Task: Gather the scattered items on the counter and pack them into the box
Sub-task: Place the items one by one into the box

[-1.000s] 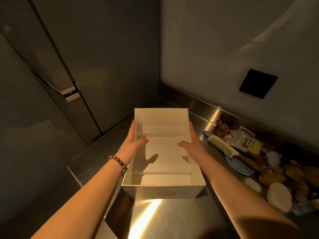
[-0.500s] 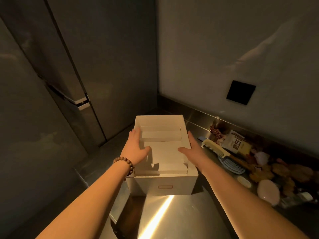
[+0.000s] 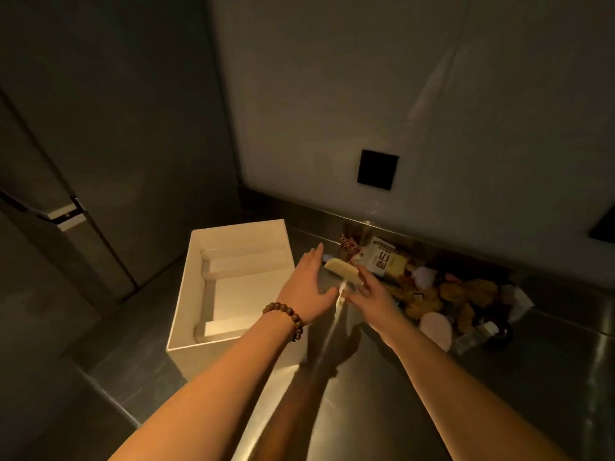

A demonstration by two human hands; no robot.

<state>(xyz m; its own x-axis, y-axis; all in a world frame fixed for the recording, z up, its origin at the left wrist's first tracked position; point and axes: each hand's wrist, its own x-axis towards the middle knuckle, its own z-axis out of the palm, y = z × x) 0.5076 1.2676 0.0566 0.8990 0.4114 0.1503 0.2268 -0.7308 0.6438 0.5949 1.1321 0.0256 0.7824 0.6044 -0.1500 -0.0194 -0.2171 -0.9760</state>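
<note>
One white box [image 3: 186, 287] stands open on the desk [image 3: 499, 377]. Two hands, left [image 3: 307, 287] and right [image 3: 372, 294]. One cream comb [image 3: 342, 269], one printed packet [image 3: 382, 259], one pale round pad [image 3: 436, 329]. The heaped brown pieces [image 3: 466, 294] blur together beyond counting.

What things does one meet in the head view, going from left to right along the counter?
White box → left hand → right hand → white packet with dark print → round pale disc → brown pieces in the pile.
</note>
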